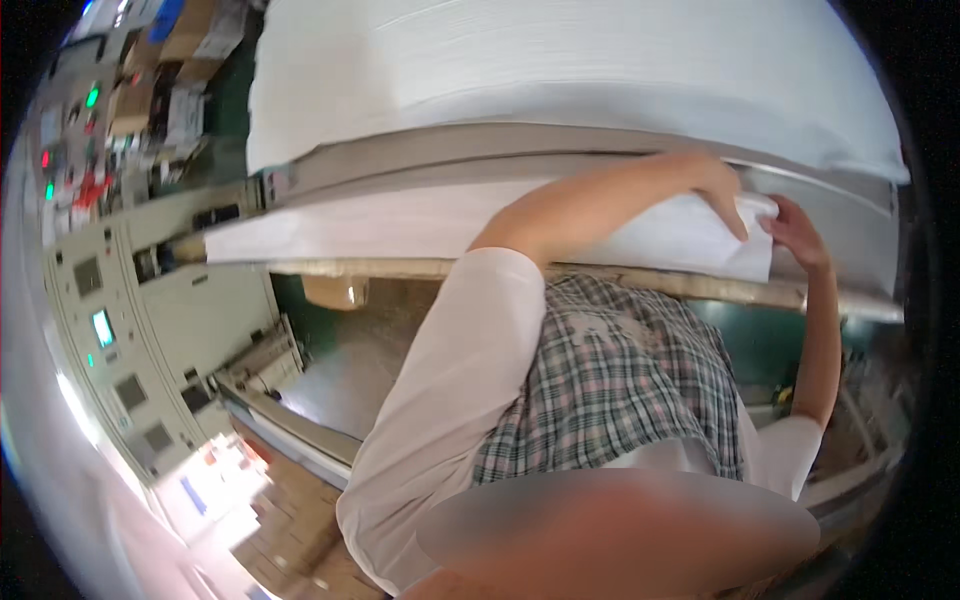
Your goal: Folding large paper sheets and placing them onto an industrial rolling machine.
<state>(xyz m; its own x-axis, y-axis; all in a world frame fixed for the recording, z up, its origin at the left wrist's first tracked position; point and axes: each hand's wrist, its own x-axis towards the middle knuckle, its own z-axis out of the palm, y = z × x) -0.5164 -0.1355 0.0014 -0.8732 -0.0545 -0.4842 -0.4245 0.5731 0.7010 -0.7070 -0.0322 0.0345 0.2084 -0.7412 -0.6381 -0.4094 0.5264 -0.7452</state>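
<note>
The white sheet (370, 224) lies along the metal ledge (848, 232), above the wooden bar (350, 268), which probably gives its lower edge some support. The right hand (796, 236) pinches the sheet near its right upper corner, perhaps for keeping this end straight. The left hand (716, 188) reaches across beside it, thumb against the sheet; whether its hidden fingers are gripping, I cannot tell.

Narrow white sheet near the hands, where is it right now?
In the head view, the narrow white sheet lies across the middle, just above the brown ledge and plaid apron, with the left hand and right hand near its right end.
</note>
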